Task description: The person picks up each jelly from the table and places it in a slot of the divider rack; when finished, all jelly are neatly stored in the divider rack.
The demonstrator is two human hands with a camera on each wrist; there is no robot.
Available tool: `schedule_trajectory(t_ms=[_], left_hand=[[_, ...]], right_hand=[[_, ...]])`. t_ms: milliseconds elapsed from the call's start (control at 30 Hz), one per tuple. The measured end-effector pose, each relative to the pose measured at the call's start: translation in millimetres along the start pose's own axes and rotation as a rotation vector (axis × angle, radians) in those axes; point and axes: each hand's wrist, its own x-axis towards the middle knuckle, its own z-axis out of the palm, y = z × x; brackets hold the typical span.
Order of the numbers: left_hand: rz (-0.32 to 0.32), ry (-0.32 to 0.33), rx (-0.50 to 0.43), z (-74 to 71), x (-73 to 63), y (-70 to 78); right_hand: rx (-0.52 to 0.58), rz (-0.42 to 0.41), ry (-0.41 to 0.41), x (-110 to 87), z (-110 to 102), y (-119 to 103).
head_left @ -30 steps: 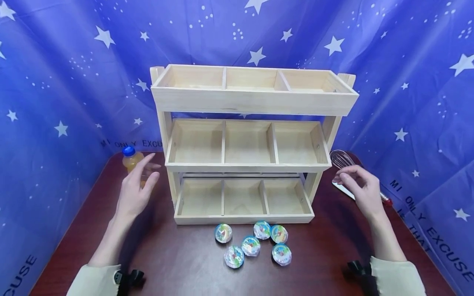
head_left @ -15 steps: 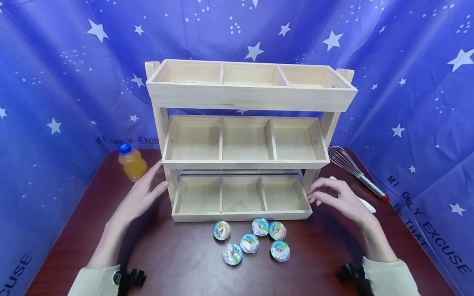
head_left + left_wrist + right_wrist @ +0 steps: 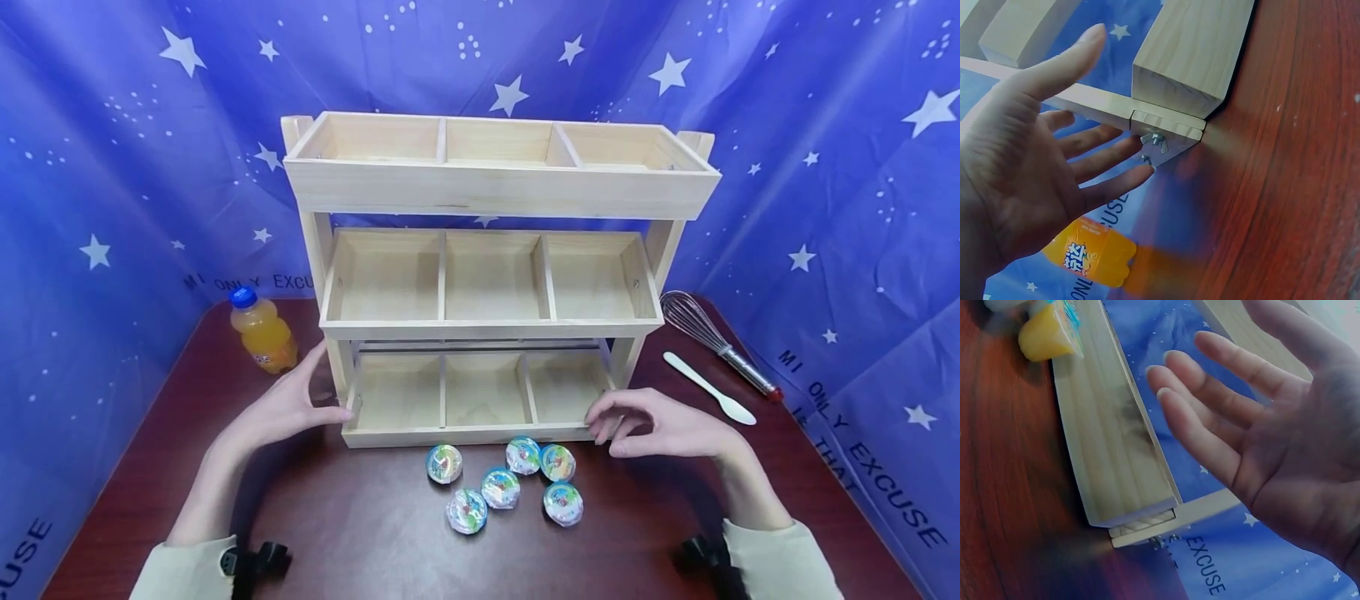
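A three-tier wooden shelf rack stands upright, each tier a tilted tray with three compartments. My left hand is at the rack's lower left side, fingers spread, thumb tip by the bottom tray's corner. In the left wrist view its fingers reach beside the foot with wing nuts. My right hand is at the bottom tray's right front corner, fingers loosely bent and holding nothing. Several jelly cups with printed foil lids lie before the rack; the right wrist view shows a yellow jelly cup.
An orange soda bottle with a blue cap stands left of the rack. To the right lie a wire whisk and a white spatula on the dark red table. A blue star-patterned curtain hangs around the table.
My right hand has moved left from over the whisk and spatula to the bottom tray's corner. My left hand has moved down and right from the bottle to the rack's side. The view has shifted slightly.
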Motion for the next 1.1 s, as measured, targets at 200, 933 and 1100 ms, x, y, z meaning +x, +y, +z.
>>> schedule_trajectory(t_ms=[200,933,1100], left_hand=[[0.059,-0.038,-0.021,0.2,2.0,-4.0],[0.126,-0.1,-0.07,1.6,5.2,-9.5],[0.138,-0.1,-0.069,1.2,4.3,-9.9]], right_hand=[[0.022,-0.064,-0.111,5.8,6.1,1.3],[0.034,-0.087,-0.246,14.1,27.9,11.2],[0.075,-0.087,-0.264,10.2,34.2,15.9]])
